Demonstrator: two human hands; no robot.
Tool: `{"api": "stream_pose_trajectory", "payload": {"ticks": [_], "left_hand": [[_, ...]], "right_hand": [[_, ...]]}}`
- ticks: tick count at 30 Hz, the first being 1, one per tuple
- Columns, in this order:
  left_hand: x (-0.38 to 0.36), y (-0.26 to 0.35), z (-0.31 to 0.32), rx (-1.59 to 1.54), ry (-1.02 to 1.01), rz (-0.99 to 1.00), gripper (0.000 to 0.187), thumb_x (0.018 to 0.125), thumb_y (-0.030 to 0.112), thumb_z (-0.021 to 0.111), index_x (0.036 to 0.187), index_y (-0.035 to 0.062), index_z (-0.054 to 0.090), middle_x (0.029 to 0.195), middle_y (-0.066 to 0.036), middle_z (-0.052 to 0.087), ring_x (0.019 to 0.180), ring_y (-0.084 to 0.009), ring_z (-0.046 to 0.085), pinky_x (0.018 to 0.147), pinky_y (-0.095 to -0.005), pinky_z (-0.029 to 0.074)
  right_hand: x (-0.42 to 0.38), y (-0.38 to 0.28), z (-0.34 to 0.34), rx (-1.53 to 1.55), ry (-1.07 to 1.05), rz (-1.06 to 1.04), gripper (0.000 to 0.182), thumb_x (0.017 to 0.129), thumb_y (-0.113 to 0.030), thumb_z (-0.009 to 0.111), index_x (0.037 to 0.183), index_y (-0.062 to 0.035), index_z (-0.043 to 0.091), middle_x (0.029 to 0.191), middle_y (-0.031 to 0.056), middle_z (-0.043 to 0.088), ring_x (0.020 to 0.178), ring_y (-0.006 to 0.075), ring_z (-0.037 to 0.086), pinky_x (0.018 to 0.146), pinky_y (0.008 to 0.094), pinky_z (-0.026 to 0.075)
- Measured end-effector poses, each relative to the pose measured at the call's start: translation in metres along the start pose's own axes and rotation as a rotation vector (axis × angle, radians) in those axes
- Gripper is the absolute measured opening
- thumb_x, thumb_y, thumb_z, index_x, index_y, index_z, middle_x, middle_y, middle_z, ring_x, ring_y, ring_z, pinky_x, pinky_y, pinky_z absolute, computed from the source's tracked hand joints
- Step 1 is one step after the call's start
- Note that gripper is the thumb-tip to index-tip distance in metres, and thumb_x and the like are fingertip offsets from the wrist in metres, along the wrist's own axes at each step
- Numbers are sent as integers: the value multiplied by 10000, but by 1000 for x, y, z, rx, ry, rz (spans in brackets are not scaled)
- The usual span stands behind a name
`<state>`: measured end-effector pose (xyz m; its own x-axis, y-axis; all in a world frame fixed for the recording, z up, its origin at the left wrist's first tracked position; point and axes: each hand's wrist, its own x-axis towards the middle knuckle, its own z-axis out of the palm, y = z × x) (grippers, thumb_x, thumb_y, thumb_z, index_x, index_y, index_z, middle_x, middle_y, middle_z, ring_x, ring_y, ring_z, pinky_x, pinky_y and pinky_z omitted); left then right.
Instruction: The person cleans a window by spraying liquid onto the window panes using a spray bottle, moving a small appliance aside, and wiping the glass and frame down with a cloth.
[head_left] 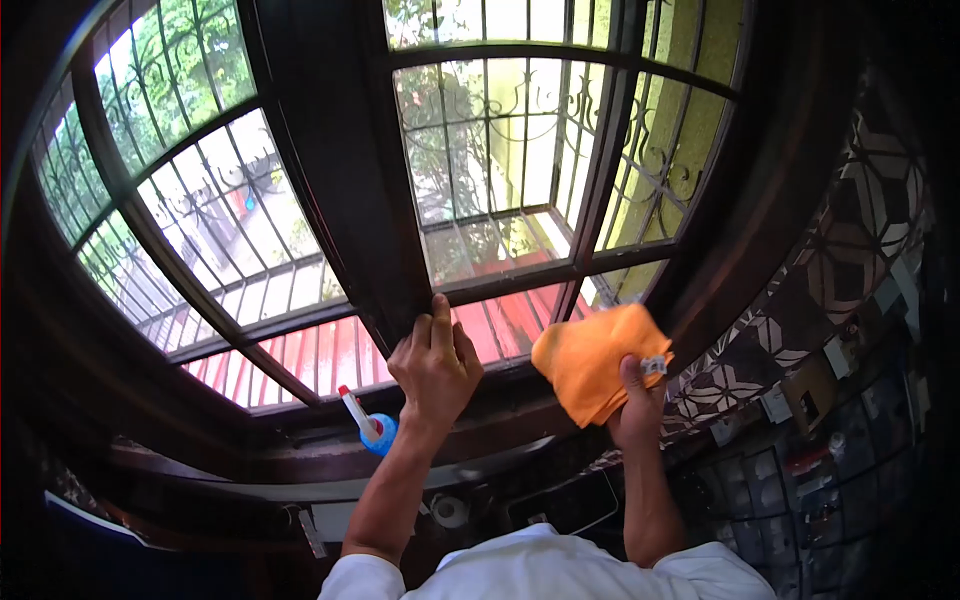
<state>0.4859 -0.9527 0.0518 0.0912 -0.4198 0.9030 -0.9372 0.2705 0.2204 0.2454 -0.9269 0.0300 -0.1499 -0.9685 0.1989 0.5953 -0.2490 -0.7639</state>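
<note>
My right hand (637, 408) grips a folded orange cloth (595, 362) with a small white label, thumb on the near side. The cloth is in front of the lower right panes of the window. My left hand (437, 362) rests against the dark window frame (345, 130) at the foot of its middle post. One finger of it stretches up along the wood and the others are bent but apart, with no object visible in them. Just left of that wrist, a blue spray bottle (378, 434) with a white and red nozzle stands near the sill, partly hidden by my forearm.
Metal grilles (490, 130) stand outside the glass, with greenery and a yellow wall beyond. A patterned curtain (850, 220) hangs at the right. Below the sill are a dark flat object (565, 503), a round pale item (449, 511) and a holder with several pockets (830, 500).
</note>
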Motion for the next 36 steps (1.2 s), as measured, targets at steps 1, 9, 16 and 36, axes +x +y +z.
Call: {"api": "stream_pose_trajectory", "payload": {"ticks": [1,9,16,36], "left_hand": [[-1,0,1,-1,-2,-7,359,775,6,667,1131,-36,676,717,-117,578,512,-272,593,467,-370,467],[0,1,-1,28,-44,-18,350,771,17,665,1114,-48,672,764,-121,600,550,-265,622,492,-372,489],[4,2,-6,17,-103,-43,347,769,18,627,1102,-71,668,784,-129,597,612,-271,636,549,-368,507],[3,3,-2,8,-70,-57,334,763,-18,617,1091,-47,673,774,-143,600,569,-309,625,506,-398,493]], "right_hand": [[9,-6,11,-206,-108,-209,356,986,-113,596,1310,8,512,1175,112,638,1057,243,666,899,357,546],[110,-41,208,-1264,-525,-1403,588,737,-71,747,1272,-1,513,1326,191,469,1280,378,424,1029,565,319],[115,-22,222,-1209,-325,-1532,736,658,-129,773,1355,-170,540,1320,119,489,1253,339,434,977,599,307],[108,-4,75,-1163,-289,-1301,591,623,11,733,1199,18,603,1250,167,540,1094,362,525,850,423,504]]}}
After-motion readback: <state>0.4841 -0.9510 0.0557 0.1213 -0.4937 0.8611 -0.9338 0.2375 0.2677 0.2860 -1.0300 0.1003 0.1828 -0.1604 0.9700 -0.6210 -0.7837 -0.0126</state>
